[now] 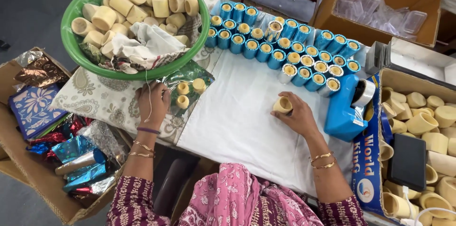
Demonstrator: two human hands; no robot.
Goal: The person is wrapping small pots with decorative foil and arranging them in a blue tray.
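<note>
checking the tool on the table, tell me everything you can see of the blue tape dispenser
The blue tape dispenser looks like glossy moulded plastic, with a chunky rounded body. At its upper right end sits a roll of clear or silvery tape. It lies on the white cloth at the table's right side, against the cardboard box of plain cups. The right hand, holding a small cream cup, rests just left of it without touching it.

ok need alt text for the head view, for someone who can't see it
Seen from above, a person's right hand holds a small cream cup on a white cloth, while the left hand rests on clear film beside a green basin of cups. Rows of blue foil-wrapped cups and a blue tape dispenser lie beyond.
</note>
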